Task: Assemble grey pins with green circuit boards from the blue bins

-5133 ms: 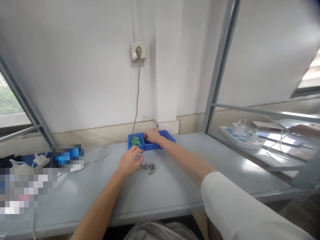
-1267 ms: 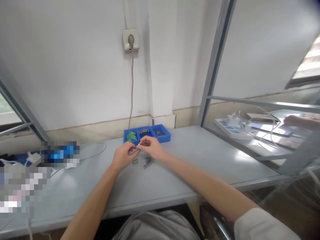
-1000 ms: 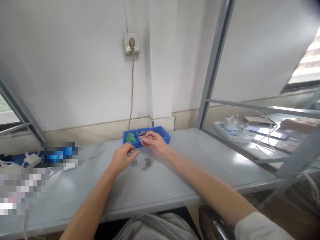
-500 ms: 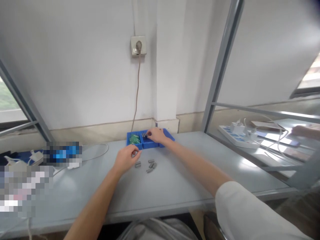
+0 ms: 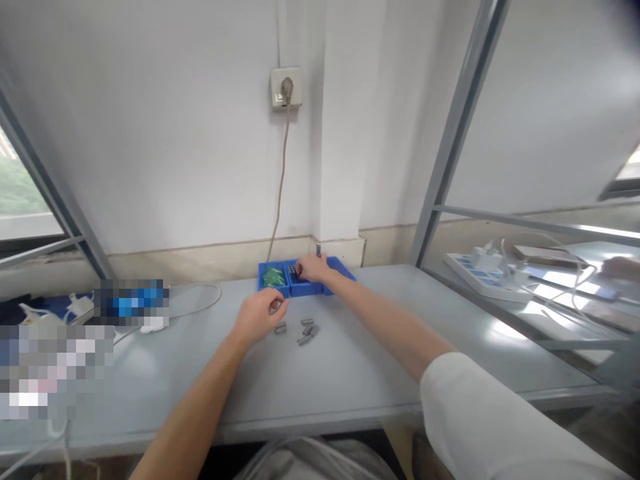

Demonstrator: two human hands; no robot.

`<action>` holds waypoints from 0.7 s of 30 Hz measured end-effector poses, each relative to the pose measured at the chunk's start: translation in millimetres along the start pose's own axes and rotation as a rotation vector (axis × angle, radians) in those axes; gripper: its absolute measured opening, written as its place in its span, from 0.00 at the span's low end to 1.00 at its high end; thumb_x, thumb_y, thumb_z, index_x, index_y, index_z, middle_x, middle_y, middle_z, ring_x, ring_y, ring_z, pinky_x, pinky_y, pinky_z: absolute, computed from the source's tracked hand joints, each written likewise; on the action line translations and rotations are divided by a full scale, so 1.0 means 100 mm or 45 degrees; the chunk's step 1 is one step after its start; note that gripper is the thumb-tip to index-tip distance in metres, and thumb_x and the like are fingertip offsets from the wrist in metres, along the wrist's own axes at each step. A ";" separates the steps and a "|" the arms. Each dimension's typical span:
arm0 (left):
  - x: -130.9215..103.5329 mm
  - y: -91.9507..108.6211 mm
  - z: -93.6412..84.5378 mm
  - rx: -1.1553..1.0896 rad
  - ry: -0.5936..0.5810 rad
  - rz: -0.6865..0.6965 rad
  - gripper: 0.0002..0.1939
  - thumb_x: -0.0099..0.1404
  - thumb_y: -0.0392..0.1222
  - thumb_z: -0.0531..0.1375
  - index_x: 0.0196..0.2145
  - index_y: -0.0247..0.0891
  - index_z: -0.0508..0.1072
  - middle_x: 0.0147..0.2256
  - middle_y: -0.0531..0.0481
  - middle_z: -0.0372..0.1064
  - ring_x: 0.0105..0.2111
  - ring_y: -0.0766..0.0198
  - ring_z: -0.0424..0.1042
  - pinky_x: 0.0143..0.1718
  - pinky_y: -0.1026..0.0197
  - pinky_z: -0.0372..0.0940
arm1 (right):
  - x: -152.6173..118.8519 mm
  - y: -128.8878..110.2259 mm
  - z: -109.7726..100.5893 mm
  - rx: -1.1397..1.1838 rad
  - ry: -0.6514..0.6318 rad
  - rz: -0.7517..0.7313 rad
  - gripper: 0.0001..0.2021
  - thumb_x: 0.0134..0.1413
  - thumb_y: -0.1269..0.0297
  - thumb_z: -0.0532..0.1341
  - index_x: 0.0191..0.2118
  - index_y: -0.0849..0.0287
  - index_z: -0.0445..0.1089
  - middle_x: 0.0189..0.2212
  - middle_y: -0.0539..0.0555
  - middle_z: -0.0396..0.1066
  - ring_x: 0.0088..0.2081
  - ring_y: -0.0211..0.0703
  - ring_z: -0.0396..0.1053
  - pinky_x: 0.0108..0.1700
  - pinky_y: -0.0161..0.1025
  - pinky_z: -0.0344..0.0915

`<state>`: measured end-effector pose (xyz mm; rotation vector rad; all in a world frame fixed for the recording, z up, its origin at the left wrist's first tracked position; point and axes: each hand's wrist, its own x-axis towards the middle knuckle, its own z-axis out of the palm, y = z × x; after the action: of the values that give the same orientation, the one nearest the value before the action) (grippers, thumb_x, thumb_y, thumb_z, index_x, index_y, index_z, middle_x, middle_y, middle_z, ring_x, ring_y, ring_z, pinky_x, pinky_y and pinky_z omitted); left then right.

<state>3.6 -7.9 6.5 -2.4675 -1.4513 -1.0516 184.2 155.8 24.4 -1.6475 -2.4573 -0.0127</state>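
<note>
My right hand (image 5: 313, 267) reaches into the middle blue bin (image 5: 306, 289), its fingers bent down and pressed together beside dark pieces with shiny round ends (image 5: 293, 270). What its fingertips grip, if anything, is hidden. My left hand (image 5: 260, 313) hovers above the table in front of the left blue bin (image 5: 275, 292), thumb and forefinger curled toward each other. Whether something small sits in that pinch cannot be made out. Green pieces (image 5: 273, 277) fill the left bin. Several short grey metal cylinders (image 5: 307, 331) lie loose on the table, right of my left hand.
A third blue bin (image 5: 345, 269) stands at the right of the row, against the wall. A white cable (image 5: 197, 312) loops across the grey table (image 5: 370, 360) at left. Beyond the metal frame (image 5: 453, 147) are a power strip (image 5: 483, 280) and another person's hand (image 5: 620, 268).
The view has shifted slightly, so everything sits a little further right. Both hands keep nearly the same places, the right one still in the middle bin.
</note>
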 end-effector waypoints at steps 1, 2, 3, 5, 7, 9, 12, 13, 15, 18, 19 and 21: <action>0.00 0.00 0.00 0.001 -0.003 0.001 0.11 0.66 0.45 0.54 0.29 0.38 0.70 0.26 0.53 0.68 0.25 0.68 0.63 0.29 0.65 0.56 | 0.01 0.00 0.00 -0.010 -0.003 -0.004 0.10 0.49 0.72 0.62 0.37 0.53 0.77 0.40 0.57 0.76 0.47 0.51 0.65 0.54 0.52 0.48; 0.00 0.00 0.00 -0.001 -0.007 0.002 0.11 0.66 0.45 0.54 0.29 0.38 0.70 0.26 0.53 0.67 0.25 0.68 0.63 0.29 0.65 0.56 | 0.01 0.00 0.00 -0.018 -0.003 -0.008 0.11 0.49 0.73 0.61 0.37 0.53 0.77 0.40 0.58 0.76 0.48 0.52 0.65 0.54 0.52 0.48; 0.00 0.00 0.00 -0.006 -0.011 0.003 0.11 0.66 0.45 0.54 0.29 0.38 0.70 0.26 0.53 0.68 0.25 0.68 0.63 0.30 0.65 0.56 | 0.01 0.01 0.00 -0.025 -0.003 -0.011 0.11 0.50 0.73 0.60 0.38 0.54 0.77 0.41 0.58 0.75 0.49 0.52 0.64 0.54 0.53 0.47; 0.00 0.01 0.00 -0.015 -0.020 -0.001 0.10 0.66 0.45 0.55 0.30 0.38 0.70 0.26 0.53 0.68 0.26 0.68 0.63 0.30 0.65 0.56 | 0.01 0.01 -0.01 -0.033 -0.003 -0.015 0.12 0.51 0.73 0.60 0.39 0.54 0.77 0.42 0.59 0.75 0.50 0.53 0.63 0.55 0.54 0.47; 0.00 0.02 0.00 -0.019 -0.027 -0.014 0.10 0.65 0.44 0.55 0.30 0.38 0.70 0.27 0.53 0.68 0.26 0.68 0.64 0.30 0.65 0.56 | 0.01 0.01 -0.01 -0.037 -0.003 -0.019 0.12 0.51 0.72 0.59 0.40 0.55 0.77 0.42 0.60 0.75 0.50 0.54 0.63 0.55 0.54 0.46; 0.00 0.02 0.00 -0.023 -0.030 -0.027 0.10 0.65 0.44 0.55 0.30 0.38 0.70 0.27 0.53 0.69 0.26 0.68 0.64 0.30 0.65 0.56 | 0.00 0.01 -0.01 -0.043 0.001 -0.021 0.12 0.51 0.72 0.59 0.40 0.55 0.76 0.42 0.60 0.75 0.50 0.54 0.62 0.55 0.55 0.46; 0.00 0.02 0.00 -0.032 -0.032 -0.025 0.10 0.65 0.45 0.55 0.30 0.39 0.70 0.27 0.53 0.69 0.26 0.68 0.64 0.30 0.65 0.56 | 0.01 0.01 -0.01 -0.059 0.018 -0.026 0.12 0.52 0.72 0.59 0.40 0.54 0.76 0.43 0.60 0.74 0.52 0.55 0.61 0.55 0.57 0.46; 0.00 0.02 0.01 -0.031 -0.032 -0.022 0.10 0.66 0.45 0.55 0.30 0.39 0.70 0.27 0.54 0.69 0.26 0.68 0.64 0.30 0.65 0.56 | 0.02 0.01 -0.01 -0.065 0.022 -0.028 0.13 0.52 0.72 0.58 0.40 0.54 0.76 0.43 0.60 0.74 0.52 0.55 0.61 0.55 0.57 0.46; 0.00 0.02 0.02 -0.028 -0.030 -0.019 0.10 0.66 0.45 0.54 0.30 0.39 0.70 0.27 0.54 0.69 0.26 0.68 0.64 0.30 0.65 0.56 | 0.04 0.01 0.00 -0.073 0.025 -0.034 0.13 0.52 0.72 0.58 0.40 0.53 0.77 0.43 0.60 0.74 0.52 0.56 0.61 0.55 0.58 0.45; -0.01 0.02 0.02 -0.026 -0.033 -0.019 0.10 0.66 0.45 0.54 0.30 0.39 0.70 0.27 0.53 0.69 0.26 0.68 0.64 0.30 0.65 0.56 | 0.06 0.01 0.01 -0.077 0.030 -0.045 0.13 0.52 0.72 0.58 0.40 0.54 0.77 0.43 0.61 0.74 0.52 0.56 0.61 0.55 0.58 0.45; -0.01 0.02 0.02 -0.026 -0.035 -0.022 0.10 0.66 0.45 0.55 0.30 0.39 0.70 0.27 0.53 0.69 0.26 0.67 0.64 0.30 0.64 0.56 | 0.07 0.01 0.01 -0.078 0.033 -0.049 0.13 0.52 0.72 0.58 0.40 0.54 0.77 0.43 0.61 0.74 0.52 0.56 0.61 0.56 0.58 0.44; 0.00 0.02 0.02 -0.026 -0.043 -0.030 0.10 0.65 0.45 0.55 0.30 0.39 0.70 0.27 0.54 0.69 0.26 0.67 0.64 0.29 0.64 0.56 | 0.06 0.01 0.01 -0.079 0.039 -0.056 0.13 0.52 0.72 0.58 0.40 0.53 0.77 0.44 0.60 0.74 0.53 0.56 0.61 0.56 0.58 0.44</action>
<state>5.8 -8.2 5.2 -2.5003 -1.4907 -1.0391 182.3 162.0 24.8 -1.6046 -2.4937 -0.1201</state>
